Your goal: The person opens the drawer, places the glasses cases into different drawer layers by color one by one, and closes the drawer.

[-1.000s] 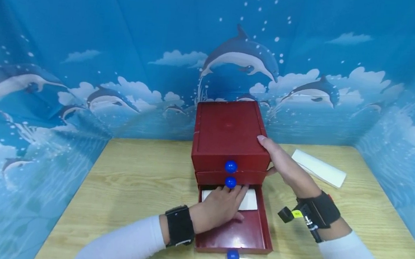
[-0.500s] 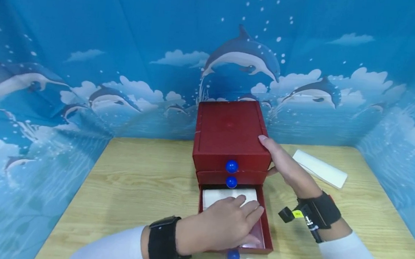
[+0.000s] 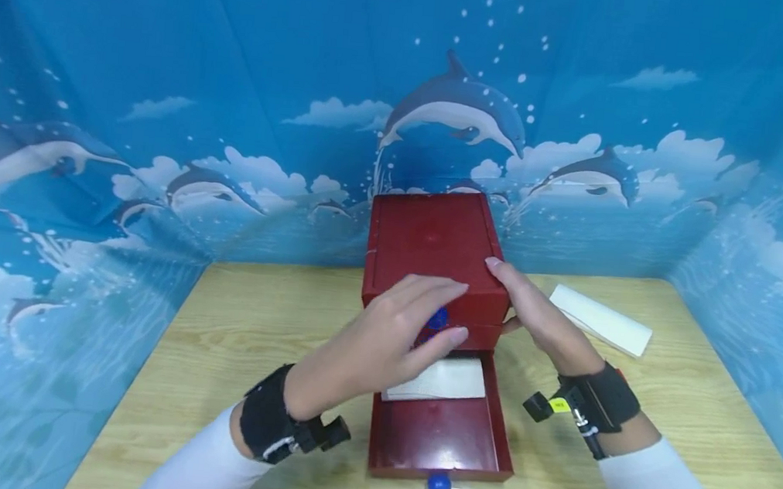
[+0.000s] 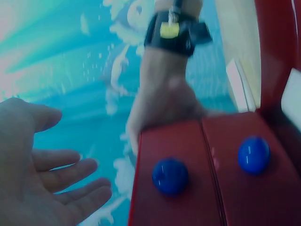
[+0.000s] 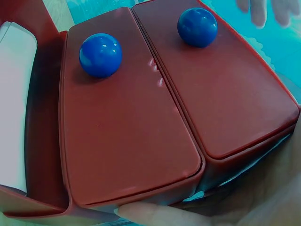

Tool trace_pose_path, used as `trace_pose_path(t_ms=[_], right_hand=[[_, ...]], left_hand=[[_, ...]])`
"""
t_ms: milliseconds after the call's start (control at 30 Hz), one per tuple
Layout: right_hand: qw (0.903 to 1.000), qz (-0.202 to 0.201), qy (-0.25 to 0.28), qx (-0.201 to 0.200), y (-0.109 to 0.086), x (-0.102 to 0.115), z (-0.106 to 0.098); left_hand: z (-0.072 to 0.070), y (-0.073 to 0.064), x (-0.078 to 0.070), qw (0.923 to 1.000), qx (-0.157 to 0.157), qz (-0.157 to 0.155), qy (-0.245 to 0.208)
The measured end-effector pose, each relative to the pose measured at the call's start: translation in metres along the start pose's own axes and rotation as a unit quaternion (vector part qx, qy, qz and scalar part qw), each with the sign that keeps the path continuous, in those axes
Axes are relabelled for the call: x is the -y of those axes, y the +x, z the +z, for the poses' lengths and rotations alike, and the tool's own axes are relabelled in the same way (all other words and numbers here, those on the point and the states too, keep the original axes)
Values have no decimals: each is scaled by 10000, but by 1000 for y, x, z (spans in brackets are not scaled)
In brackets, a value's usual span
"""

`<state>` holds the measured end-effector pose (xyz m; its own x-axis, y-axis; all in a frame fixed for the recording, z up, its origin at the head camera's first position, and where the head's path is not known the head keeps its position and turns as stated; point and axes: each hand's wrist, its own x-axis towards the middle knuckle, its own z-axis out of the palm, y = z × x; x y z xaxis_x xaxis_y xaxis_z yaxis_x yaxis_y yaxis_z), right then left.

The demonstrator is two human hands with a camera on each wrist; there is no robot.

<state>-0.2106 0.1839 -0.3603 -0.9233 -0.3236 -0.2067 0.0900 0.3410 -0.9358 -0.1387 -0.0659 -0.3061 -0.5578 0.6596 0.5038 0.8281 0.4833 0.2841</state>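
Observation:
A dark red drawer box (image 3: 430,236) stands on the table, its bottom drawer (image 3: 440,439) pulled out toward the front. In that drawer a folded white sheet (image 3: 453,379) lies against the back. My right hand (image 3: 547,324) holds the box at its right side, thumb on the top edge, a finger along the side in the right wrist view. My left hand (image 3: 383,341) is raised before the upper drawers, fingers extended and apart from the thumb, with nothing in it. Two round blue knobs, an upper one (image 5: 197,27) and a lower one (image 5: 100,55), mark the pushed-in drawers.
Another folded white sheet (image 3: 602,319) lies on the wooden table (image 3: 252,318) at the back right. The open drawer's blue knob (image 3: 438,487) juts toward the table's front. A blue dolphin-print curtain (image 3: 310,51) surrounds the table at back and sides.
My left hand has come out of the bottom drawer and risen to the upper drawers' height, leaving the white sheet inside. The right hand stays on the box.

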Motion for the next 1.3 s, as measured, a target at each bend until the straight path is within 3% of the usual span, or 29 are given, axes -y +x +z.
trace_pose_path(t_ms=[167, 333, 433, 600, 767, 900, 1000, 1167, 1233, 1300], right_hand=[[10000, 32, 65, 16, 0, -1, 0], [9999, 44, 140, 62, -1, 0, 0], [9999, 23, 144, 58, -1, -1, 1], [9999, 33, 95, 12, -1, 0, 1], [9999, 157, 44, -26, 0, 2, 1], [9998, 188, 17, -24, -1, 3, 1], [9998, 189, 34, -15, -1, 3, 1], [9998, 215, 57, 2, 0, 3, 1], [9997, 227, 75, 8, 0, 2, 1], [9997, 219, 97, -2, 0, 2, 0]], left_hand=[[-3, 0, 29, 9968, -618, -488, 157], [-5, -3, 54, 9857, -808, -1464, 197], [-6, -5, 66, 9747, -827, -2071, -159], [-3, -8, 80, 9490, -714, -2964, -800], [1, -6, 92, 9176, -654, -3651, -1432], [4, -4, 102, 8884, -374, -4112, -2005], [8, -6, 111, 8567, -122, -4300, -2847], [17, -11, 119, 7958, 59, -4390, -4170], [21, -12, 118, 7815, 20, -4428, -4395], [25, -12, 116, 7736, -80, -4450, -4510]])
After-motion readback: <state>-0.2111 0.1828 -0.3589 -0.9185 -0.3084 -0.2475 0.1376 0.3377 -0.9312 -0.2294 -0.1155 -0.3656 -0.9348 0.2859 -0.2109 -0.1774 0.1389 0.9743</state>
